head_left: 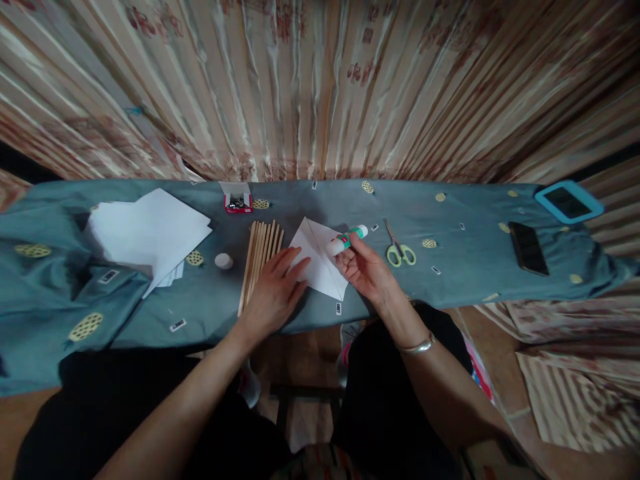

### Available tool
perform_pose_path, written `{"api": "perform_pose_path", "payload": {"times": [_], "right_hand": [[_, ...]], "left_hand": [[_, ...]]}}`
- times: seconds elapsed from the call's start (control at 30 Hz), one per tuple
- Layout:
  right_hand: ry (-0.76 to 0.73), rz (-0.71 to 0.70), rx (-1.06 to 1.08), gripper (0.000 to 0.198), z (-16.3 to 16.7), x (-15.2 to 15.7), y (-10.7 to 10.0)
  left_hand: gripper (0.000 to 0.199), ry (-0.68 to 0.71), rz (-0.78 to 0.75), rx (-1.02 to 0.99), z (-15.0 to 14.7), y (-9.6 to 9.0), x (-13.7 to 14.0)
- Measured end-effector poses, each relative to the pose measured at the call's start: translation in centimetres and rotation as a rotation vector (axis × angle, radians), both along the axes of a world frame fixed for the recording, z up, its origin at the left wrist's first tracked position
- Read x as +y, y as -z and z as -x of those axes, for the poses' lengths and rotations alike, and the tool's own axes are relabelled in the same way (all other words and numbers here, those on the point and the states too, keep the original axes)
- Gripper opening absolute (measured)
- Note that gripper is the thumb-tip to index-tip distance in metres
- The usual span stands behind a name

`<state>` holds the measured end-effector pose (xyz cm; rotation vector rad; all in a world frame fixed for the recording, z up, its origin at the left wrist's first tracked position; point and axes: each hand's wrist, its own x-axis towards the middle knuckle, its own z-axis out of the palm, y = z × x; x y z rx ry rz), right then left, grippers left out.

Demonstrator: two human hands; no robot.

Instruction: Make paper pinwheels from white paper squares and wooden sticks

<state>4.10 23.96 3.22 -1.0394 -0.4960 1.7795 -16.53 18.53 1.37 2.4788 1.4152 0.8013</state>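
My right hand (367,270) grips a green and white glue stick (349,240), its white end pointing left over the paper. Under it lies a folded piece of white paper (320,260) with crease lines running across it. My left hand (277,287) rests with fingers spread on the paper's left edge, beside a row of thin wooden sticks (257,250). A round white cap (223,261) sits left of the sticks. Green-handled scissors (399,250) lie to the right of my right hand.
A stack of white paper sheets (145,230) lies at the left. A small red box (238,199) with its lid up stands at the back. At the right are a dark phone (529,249) and a blue-framed tablet (569,202). A pleated curtain (310,87) hangs behind the cloth-covered table (470,267).
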Motion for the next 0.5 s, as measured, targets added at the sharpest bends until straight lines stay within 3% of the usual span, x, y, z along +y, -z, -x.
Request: {"api": "perform_pose_path", "payload": {"times": [0.1, 0.27, 0.5], "right_hand": [[0.048, -0.097, -0.132, 0.03, 0.1, -0.1, -0.2], [0.163, -0.328, -0.474, 0.03, -0.3, 0.1, 0.0], [0.067, -0.454, -0.627, 0.02, -0.1, 0.4, 1.4]], "left_hand": [[0.045, 0.057, 0.056, 0.044, -2.3, 1.4, -0.3], [0.051, 0.039, 0.085, 0.087, -3.3, 2.9, -0.2], [0.052, 0.024, 0.108, 0.123, -3.6, 2.8, -0.1]]}}
